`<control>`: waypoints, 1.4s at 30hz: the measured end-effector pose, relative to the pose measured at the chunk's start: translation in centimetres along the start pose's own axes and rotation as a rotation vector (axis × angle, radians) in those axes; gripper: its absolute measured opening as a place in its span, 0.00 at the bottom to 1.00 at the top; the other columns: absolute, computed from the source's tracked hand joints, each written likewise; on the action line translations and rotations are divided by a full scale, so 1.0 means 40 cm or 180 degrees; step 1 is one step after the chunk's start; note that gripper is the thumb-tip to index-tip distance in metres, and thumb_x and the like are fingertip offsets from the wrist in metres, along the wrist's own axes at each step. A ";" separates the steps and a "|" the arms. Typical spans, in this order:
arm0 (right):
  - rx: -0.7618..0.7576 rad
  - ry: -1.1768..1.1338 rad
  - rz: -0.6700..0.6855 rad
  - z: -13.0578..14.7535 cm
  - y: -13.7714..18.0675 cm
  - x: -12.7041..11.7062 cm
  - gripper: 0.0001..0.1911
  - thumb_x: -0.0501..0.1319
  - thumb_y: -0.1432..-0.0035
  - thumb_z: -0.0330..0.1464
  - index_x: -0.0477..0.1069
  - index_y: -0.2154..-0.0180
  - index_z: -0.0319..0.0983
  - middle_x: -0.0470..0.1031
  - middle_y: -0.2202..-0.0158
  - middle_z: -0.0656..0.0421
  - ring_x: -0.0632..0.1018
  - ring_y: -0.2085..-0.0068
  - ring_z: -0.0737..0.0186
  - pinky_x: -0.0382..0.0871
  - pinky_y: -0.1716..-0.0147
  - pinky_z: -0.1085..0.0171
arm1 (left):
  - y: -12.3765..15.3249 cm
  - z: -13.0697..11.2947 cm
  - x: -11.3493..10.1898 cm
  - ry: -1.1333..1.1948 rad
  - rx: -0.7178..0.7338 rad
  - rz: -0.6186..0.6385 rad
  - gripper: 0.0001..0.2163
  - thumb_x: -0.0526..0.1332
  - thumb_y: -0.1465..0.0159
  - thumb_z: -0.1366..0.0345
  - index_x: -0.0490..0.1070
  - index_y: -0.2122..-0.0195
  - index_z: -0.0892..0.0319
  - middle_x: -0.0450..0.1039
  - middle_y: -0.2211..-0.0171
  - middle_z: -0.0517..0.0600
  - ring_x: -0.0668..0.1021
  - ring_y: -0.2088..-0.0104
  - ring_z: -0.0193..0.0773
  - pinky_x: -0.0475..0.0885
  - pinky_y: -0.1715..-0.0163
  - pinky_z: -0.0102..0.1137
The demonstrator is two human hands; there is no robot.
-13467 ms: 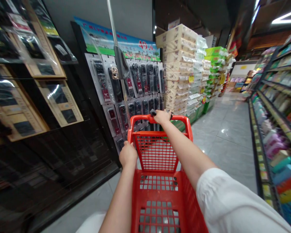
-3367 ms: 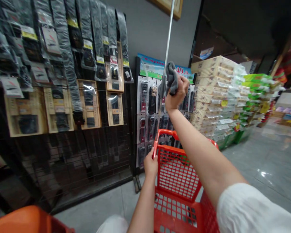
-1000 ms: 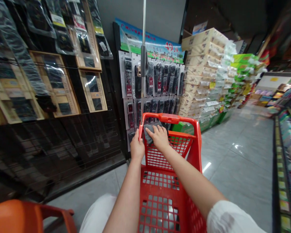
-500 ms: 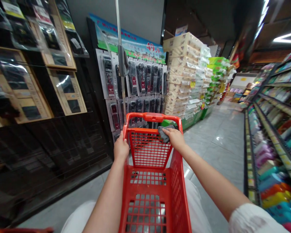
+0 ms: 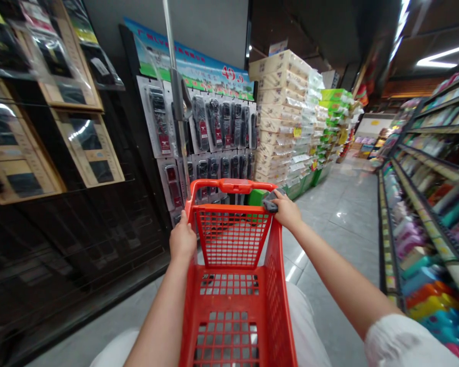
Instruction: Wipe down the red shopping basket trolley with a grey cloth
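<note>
A red plastic shopping basket [image 5: 231, 285] with a mesh wall stands upright in front of me, its red handle bar [image 5: 229, 186] across the top. My left hand [image 5: 182, 240] is closed round the basket's left upper corner. My right hand [image 5: 286, 210] is closed on a small grey cloth [image 5: 270, 204] and presses it against the basket's right upper corner. A thin metal pole [image 5: 176, 97] rises from the basket's left side out of the top of the view.
A dark display wall of boxed and bagged goods [image 5: 61, 132] runs along the left. Hanging black items on white cards [image 5: 210, 127] are straight ahead, with stacked pale cartons [image 5: 286, 112] beyond. Stocked shelves [image 5: 424, 193] line the right of a grey tiled aisle [image 5: 348, 219].
My right hand has carried the grey cloth from the basket's mesh wall near the left corner across to the right upper corner. My left hand has kept its hold. The view has swung right.
</note>
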State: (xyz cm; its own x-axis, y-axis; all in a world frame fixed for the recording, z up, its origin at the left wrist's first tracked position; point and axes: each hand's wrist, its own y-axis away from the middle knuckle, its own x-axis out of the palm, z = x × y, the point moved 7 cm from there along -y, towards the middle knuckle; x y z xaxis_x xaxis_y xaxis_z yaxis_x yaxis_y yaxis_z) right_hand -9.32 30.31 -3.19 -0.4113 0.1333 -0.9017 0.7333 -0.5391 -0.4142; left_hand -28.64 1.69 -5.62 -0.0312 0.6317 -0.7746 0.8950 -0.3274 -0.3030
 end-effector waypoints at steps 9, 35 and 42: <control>0.1475 -0.0682 -0.0814 -0.078 -0.127 -0.056 0.20 0.54 0.42 0.26 0.75 0.50 0.39 0.80 0.55 0.48 0.80 0.55 0.48 0.73 0.56 0.57 | 0.005 -0.007 -0.003 -0.0027 -0.0081 -0.0001 0.26 0.51 0.33 0.70 0.57 0.33 0.63 0.79 0.54 0.62 0.81 0.55 0.49 0.74 0.54 0.36; -0.1085 0.1340 0.0357 0.047 -0.144 0.017 0.27 0.48 0.35 0.28 0.60 0.36 0.47 0.51 0.30 0.50 0.59 0.33 0.39 0.55 0.39 0.40 | 0.005 -0.017 0.007 -0.0102 -0.0067 0.0068 0.26 0.50 0.33 0.70 0.57 0.33 0.63 0.77 0.51 0.61 0.81 0.55 0.49 0.73 0.58 0.35; -0.1195 0.1648 0.0352 0.076 -0.143 0.020 0.25 0.45 0.32 0.31 0.62 0.37 0.46 0.50 0.30 0.48 0.60 0.34 0.33 0.59 0.43 0.37 | 0.010 -0.013 0.002 -0.0184 -0.0123 0.0032 0.26 0.49 0.33 0.70 0.56 0.33 0.62 0.78 0.54 0.62 0.81 0.57 0.51 0.73 0.61 0.37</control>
State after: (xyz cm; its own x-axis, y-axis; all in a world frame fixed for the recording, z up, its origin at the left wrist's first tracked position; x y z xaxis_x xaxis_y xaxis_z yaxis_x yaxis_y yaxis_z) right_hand -15.47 30.97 -1.15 -0.0771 0.5279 -0.8458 0.9344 -0.2578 -0.2460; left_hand -28.04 1.97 -5.52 -0.0469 0.5864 -0.8087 0.9119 -0.3054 -0.2743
